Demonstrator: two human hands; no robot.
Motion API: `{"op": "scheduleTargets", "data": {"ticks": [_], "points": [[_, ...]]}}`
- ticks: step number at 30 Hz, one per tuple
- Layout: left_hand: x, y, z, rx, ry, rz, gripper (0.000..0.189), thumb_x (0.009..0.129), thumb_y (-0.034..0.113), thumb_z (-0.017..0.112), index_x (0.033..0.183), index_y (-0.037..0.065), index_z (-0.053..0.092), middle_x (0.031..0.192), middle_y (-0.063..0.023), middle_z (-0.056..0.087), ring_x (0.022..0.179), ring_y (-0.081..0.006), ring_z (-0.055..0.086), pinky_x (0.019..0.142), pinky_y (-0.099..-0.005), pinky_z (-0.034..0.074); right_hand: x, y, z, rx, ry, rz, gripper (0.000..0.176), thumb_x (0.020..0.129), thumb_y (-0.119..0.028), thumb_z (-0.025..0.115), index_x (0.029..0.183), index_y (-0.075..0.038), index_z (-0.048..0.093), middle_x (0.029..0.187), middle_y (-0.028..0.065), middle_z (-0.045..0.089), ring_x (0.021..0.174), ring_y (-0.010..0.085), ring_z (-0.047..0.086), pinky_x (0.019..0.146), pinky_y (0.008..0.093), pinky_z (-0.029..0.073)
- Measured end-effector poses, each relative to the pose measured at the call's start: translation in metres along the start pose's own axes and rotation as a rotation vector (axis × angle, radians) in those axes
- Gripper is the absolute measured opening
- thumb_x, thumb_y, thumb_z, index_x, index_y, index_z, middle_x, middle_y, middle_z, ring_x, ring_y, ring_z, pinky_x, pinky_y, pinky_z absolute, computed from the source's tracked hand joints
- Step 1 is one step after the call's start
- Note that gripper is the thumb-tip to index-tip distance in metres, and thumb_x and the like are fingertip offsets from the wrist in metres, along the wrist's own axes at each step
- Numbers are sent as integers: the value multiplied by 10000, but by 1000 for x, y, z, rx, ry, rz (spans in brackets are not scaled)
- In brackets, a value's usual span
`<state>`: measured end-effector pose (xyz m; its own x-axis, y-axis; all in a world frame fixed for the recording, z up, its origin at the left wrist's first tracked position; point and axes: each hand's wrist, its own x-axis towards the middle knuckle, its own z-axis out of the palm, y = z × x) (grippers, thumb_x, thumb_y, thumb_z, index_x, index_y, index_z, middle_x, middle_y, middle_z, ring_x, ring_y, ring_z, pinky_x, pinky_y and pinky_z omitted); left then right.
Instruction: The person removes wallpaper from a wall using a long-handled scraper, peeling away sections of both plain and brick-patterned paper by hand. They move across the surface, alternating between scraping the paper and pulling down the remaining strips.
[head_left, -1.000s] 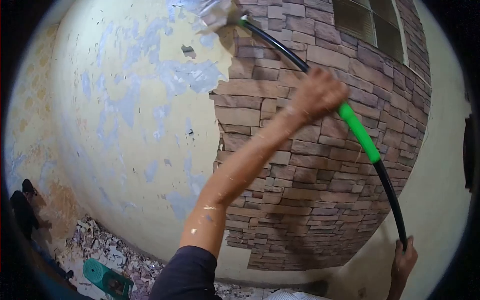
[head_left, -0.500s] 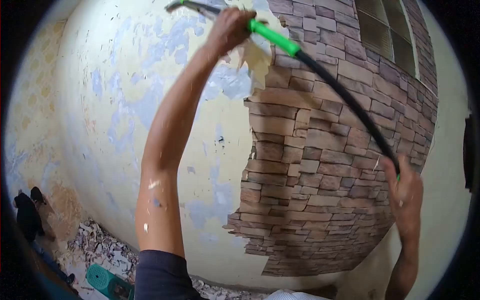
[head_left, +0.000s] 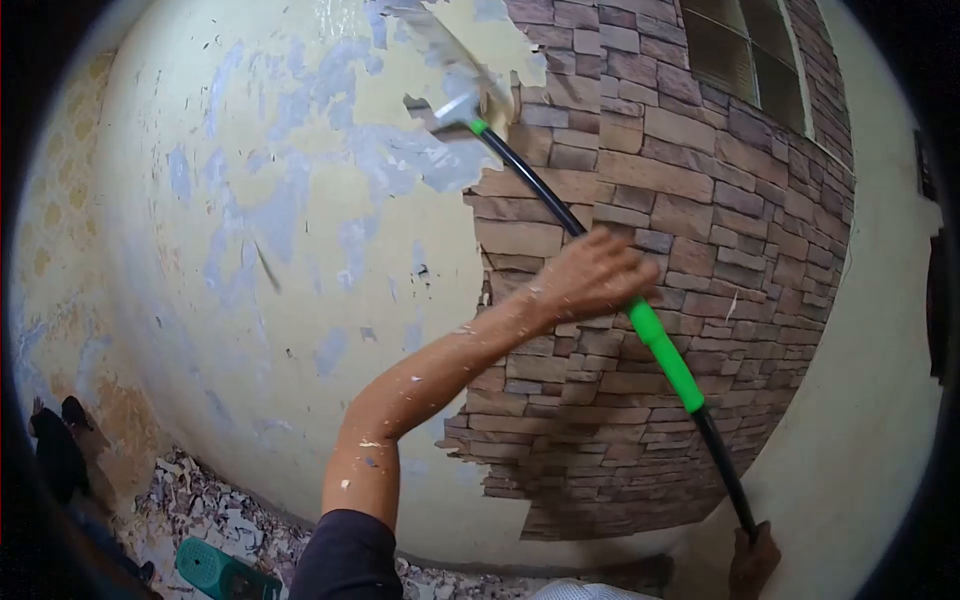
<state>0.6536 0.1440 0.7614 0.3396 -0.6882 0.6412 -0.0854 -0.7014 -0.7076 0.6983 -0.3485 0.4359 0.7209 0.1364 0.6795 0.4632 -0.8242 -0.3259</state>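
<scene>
A long-handled scraper (head_left: pixel 530 180) slants across the view, its metal head (head_left: pixel 458 108) against the wall near the torn edge of the stone-pattern wallpaper (head_left: pixel 660 300). My left hand (head_left: pixel 602 275) is wrapped round the pole just above its green sleeve. Lower down, my right hand (head_left: pixel 755 560) grips the black end of the pole. Beside the head a blurred strip (head_left: pixel 450 50) stands off the wall, and a small flake (head_left: pixel 267 267) hangs in the air to the left. Paint bits stick to my left forearm.
Scraped plaster (head_left: pixel 230 230) in cream and grey covers the left of the wall. Heaps of peeled scraps (head_left: pixel 220 515) lie along its foot, with a green plastic stool (head_left: pixel 205 565) beside them. Another person (head_left: pixel 60 450) is at the far left. A window (head_left: pixel 745 55) is upper right.
Both hands have come down with the pole, my left also shifting right. The scraper's head has swung into view lower on the wall, and a strip beside it is now in motion.
</scene>
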Motion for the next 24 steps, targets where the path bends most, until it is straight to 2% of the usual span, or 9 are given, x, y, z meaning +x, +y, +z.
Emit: {"op": "scheduleTargets", "data": {"ticks": [6, 8, 10, 14, 19, 20, 22, 23, 24], "points": [[45, 54, 62, 58, 185, 153, 143, 945, 270, 714, 1015, 176, 633, 737, 43, 594, 689, -181, 624, 663, -352, 515, -22, 47, -23, -145, -71, -5, 449, 1050, -515, 635, 1034, -68, 675, 756, 155, 659, 654, 357, 604, 615, 454, 501], [55, 20, 51, 78, 329, 147, 105, 928, 257, 730, 929, 203, 640, 718, 38, 583, 713, -176, 637, 650, -351, 495, 4, 40, -23, -188, -90, -6, 434, 1066, -498, 619, 1111, -69, 674, 738, 125, 632, 625, 301, 585, 601, 421, 489], [56, -31, 31, 130, 367, 125, 117, 916, 257, 743, 902, 211, 637, 710, 27, 582, 708, -177, 638, 646, -364, 487, 44, 9, -27, 78, 66, -47, 322, 993, -251, 716, 986, 47, 593, 652, 232, 563, 619, 450, 618, 572, 473, 449], [71, -133, -36, 259, 375, 32, 207, 882, 260, 764, 807, 176, 591, 734, -12, 653, 727, -223, 671, 676, -399, 508, 106, -96, -67, 73, 115, -116, 400, 1025, -359, 695, 1022, 31, 610, 670, 250, 609, 624, 496, 625, 547, 505, 463], [80, -229, -83, 331, 481, 119, 120, 873, 187, 757, 990, 211, 762, 848, -28, 749, 775, -262, 744, 709, -417, 588, 156, -199, -121, 85, 248, -192, 342, 1047, -301, 690, 1013, 28, 604, 675, 273, 609, 620, 488, 628, 534, 496, 458], [84, -241, -89, 186, 292, -127, 46, 918, 88, 723, 880, 104, 702, 813, -149, 708, 777, -377, 689, 686, -501, 539, 167, -212, -137, 84, 160, -115, 322, 1052, -285, 688, 1004, 22, 602, 670, 267, 605, 603, 470, 630, 523, 478, 455], [86, -236, -92, 327, 121, -308, 96, 902, 68, 691, 929, 132, 757, 888, -116, 750, 847, -360, 699, 754, -501, 557, 158, -215, -138, 81, 34, -59, 303, 1057, -269, 686, 996, 15, 600, 664, 261, 600, 586, 451, 632, 513, 460, 452], [75, -248, -84, 273, 451, 109, 145, 858, 203, 784, 999, 223, 761, 797, -39, 736, 748, -259, 741, 706, -409, 582, 150, -204, -122, 96, 137, -170, 303, 1064, -271, 677, 977, 7, 596, 647, 246, 583, 554, 425, 616, 499, 448, 435], [61, -235, -82, 244, 354, 1, 133, 850, 229, 798, 971, 222, 744, 747, -38, 715, 731, -268, 737, 708, -419, 578, 140, -190, -105, 103, 240, -278, 304, 1071, -273, 667, 957, -1, 591, 629, 231, 566, 521, 398, 600, 484, 435, 418]]}}
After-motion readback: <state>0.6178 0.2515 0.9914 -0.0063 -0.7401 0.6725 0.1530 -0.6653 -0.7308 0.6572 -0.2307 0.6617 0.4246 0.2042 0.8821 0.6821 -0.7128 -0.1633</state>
